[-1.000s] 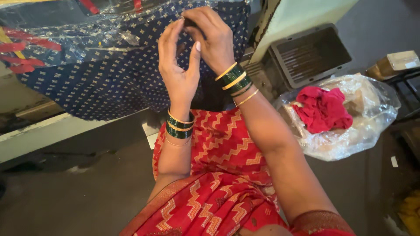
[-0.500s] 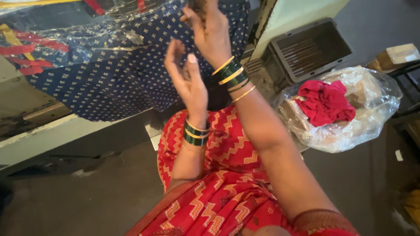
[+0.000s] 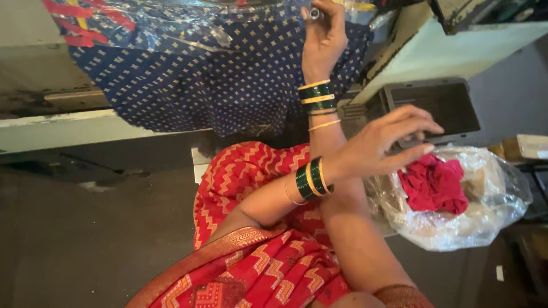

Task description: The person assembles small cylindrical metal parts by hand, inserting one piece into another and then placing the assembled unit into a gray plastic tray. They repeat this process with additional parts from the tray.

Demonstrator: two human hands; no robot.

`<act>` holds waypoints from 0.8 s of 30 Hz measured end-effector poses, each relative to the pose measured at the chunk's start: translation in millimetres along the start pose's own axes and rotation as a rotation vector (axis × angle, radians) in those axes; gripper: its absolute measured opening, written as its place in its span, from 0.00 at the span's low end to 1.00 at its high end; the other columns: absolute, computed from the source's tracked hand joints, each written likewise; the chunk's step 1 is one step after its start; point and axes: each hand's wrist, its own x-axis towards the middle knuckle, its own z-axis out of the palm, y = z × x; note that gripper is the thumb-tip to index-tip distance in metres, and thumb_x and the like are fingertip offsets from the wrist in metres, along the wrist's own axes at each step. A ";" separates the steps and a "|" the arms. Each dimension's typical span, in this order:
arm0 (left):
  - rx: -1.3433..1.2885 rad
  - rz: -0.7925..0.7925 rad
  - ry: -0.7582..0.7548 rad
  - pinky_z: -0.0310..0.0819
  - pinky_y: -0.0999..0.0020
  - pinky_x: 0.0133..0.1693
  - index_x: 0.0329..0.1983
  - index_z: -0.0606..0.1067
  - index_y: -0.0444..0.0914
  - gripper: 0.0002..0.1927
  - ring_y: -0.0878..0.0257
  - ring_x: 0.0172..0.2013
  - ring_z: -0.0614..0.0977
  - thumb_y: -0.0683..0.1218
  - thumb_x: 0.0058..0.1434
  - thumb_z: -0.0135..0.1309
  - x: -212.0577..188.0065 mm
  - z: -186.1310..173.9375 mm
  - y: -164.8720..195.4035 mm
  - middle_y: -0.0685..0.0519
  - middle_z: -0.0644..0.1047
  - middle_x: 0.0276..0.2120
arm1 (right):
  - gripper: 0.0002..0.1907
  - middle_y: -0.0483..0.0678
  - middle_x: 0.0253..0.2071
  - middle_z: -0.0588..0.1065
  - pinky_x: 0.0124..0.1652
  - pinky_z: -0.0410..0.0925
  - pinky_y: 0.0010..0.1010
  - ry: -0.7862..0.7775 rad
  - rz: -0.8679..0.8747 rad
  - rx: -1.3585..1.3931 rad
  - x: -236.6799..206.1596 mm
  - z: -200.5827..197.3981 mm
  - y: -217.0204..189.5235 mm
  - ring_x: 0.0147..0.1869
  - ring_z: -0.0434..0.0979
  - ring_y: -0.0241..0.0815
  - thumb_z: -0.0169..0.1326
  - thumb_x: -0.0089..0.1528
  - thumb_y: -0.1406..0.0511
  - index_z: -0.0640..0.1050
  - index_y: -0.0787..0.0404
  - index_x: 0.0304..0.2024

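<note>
Whereas a second ago both hands were raised together in front of the blue cloth, palm near palm, they have now parted: one has gone up, the other has swung out to the side.

At nine o'clock runs a pale, worn ledge [image 3: 57, 128], flat and hard-edged. From ten to twelve o'clock hangs the navy cloth [image 3: 217, 74], soft, printed with small cream dots and partly covered by crinkled, glossy clear film. Below it, from six toward the centre, lies the red garment [image 3: 251, 177] with its orange zigzag weave and gold border.

At twelve o'clock the right hand [image 3: 322, 37] is lifted against the navy cloth, its fingertips drawn together, pinching a small silvery object [image 3: 314, 12]; what that object is cannot be told. Green and gold bangles [image 3: 317, 97], smooth and rigid, ring the wrist.

Just right of centre, the left hand [image 3: 382, 145] has crossed over the right forearm. It is spread and empty, fingers long and loosely fanned, touching nothing that can be made out. It hovers at the near edge of a dark grey plastic crate [image 3: 439, 108] with ribbed walls at two o'clock, and just above a rumpled clear plastic bag [image 3: 491, 199] at three to four o'clock. Inside the bag sits crumpled magenta fabric [image 3: 434, 185], matte and soft, now the nearest thing to those fingers.
</note>
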 end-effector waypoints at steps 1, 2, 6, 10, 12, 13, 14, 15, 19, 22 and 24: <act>-0.011 -0.039 0.005 0.80 0.78 0.46 0.55 0.77 0.41 0.13 0.70 0.40 0.83 0.47 0.69 0.59 3.0 -3.6 -7.3 0.54 0.76 0.52 | 0.13 0.48 0.51 0.75 0.55 0.71 0.27 -0.014 -0.021 0.056 0.0 2.5 -1.3 0.53 0.75 0.37 0.64 0.67 0.77 0.75 0.66 0.50; -0.044 -0.072 0.030 0.81 0.77 0.47 0.54 0.77 0.40 0.13 0.69 0.42 0.83 0.47 0.69 0.58 3.7 -11.4 -15.3 0.54 0.77 0.50 | 0.13 0.50 0.53 0.75 0.58 0.71 0.29 -0.026 -0.042 0.112 0.1 4.3 -3.3 0.56 0.76 0.39 0.63 0.66 0.77 0.74 0.65 0.50; -0.139 -0.181 0.138 0.79 0.74 0.46 0.53 0.78 0.37 0.09 0.66 0.42 0.81 0.44 0.72 0.56 3.7 -45.8 -42.6 0.53 0.77 0.45 | 0.15 0.52 0.56 0.74 0.63 0.72 0.34 -0.060 -0.057 0.254 0.1 9.2 -13.1 0.62 0.76 0.42 0.59 0.67 0.80 0.70 0.65 0.50; 0.362 0.068 0.234 0.80 0.74 0.48 0.50 0.76 0.40 0.07 0.62 0.43 0.84 0.46 0.73 0.55 7.8 -56.4 -55.4 0.55 0.78 0.43 | 0.15 0.52 0.57 0.74 0.61 0.74 0.33 -0.059 -0.059 0.274 -1.4 13.0 -18.5 0.61 0.76 0.40 0.59 0.68 0.80 0.69 0.65 0.51; 0.691 0.051 0.150 0.77 0.65 0.41 0.46 0.77 0.38 0.11 0.56 0.38 0.82 0.48 0.65 0.58 5.8 -48.4 -57.4 0.51 0.78 0.39 | 0.14 0.52 0.56 0.74 0.62 0.75 0.34 -0.059 -0.051 0.290 -2.1 15.1 -19.8 0.61 0.77 0.41 0.59 0.68 0.80 0.70 0.65 0.50; 0.854 0.044 0.104 0.76 0.61 0.37 0.43 0.78 0.38 0.13 0.53 0.35 0.81 0.49 0.61 0.59 5.1 -43.9 -59.0 0.48 0.78 0.37 | 0.14 0.52 0.56 0.75 0.59 0.75 0.33 -0.074 -0.069 0.222 -3.1 15.6 -20.8 0.59 0.78 0.40 0.59 0.68 0.79 0.70 0.65 0.50; 0.910 -0.019 -0.012 0.76 0.60 0.37 0.40 0.77 0.39 0.12 0.53 0.34 0.82 0.51 0.61 0.59 3.9 -40.2 -61.2 0.50 0.78 0.34 | 0.14 0.52 0.55 0.75 0.57 0.76 0.31 -0.088 -0.085 0.153 -4.3 15.8 -21.9 0.58 0.78 0.40 0.60 0.67 0.79 0.71 0.65 0.49; 0.963 -0.084 -0.130 0.75 0.59 0.36 0.37 0.76 0.40 0.11 0.53 0.33 0.82 0.53 0.60 0.59 1.8 -37.5 -63.5 0.51 0.77 0.32 | 0.14 0.52 0.54 0.76 0.55 0.76 0.30 -0.100 -0.099 0.082 -4.6 16.1 -22.7 0.57 0.79 0.40 0.61 0.67 0.78 0.71 0.65 0.49; 0.973 -0.089 -0.124 0.75 0.60 0.34 0.36 0.75 0.40 0.11 0.53 0.32 0.82 0.50 0.55 0.59 -5.5 -34.7 -74.7 0.51 0.76 0.29 | 0.13 0.52 0.54 0.77 0.58 0.77 0.32 -0.133 -0.112 0.089 -5.0 14.1 -26.5 0.59 0.79 0.40 0.60 0.69 0.77 0.71 0.65 0.51; 1.015 -0.056 -0.126 0.76 0.59 0.35 0.36 0.75 0.41 0.07 0.55 0.31 0.82 0.48 0.57 0.56 -8.7 -29.8 -78.1 0.53 0.76 0.28 | 0.12 0.52 0.53 0.78 0.56 0.77 0.30 -0.151 -0.121 0.029 -5.2 9.4 -30.1 0.58 0.81 0.39 0.60 0.69 0.77 0.72 0.65 0.52; 1.025 -0.073 -0.124 0.75 0.59 0.35 0.36 0.75 0.41 0.04 0.56 0.32 0.82 0.45 0.59 0.53 -7.7 -25.0 -78.0 0.53 0.76 0.28 | 0.12 0.52 0.51 0.80 0.56 0.77 0.30 -0.163 -0.094 0.026 -4.8 6.7 -32.3 0.57 0.82 0.39 0.60 0.69 0.77 0.72 0.66 0.52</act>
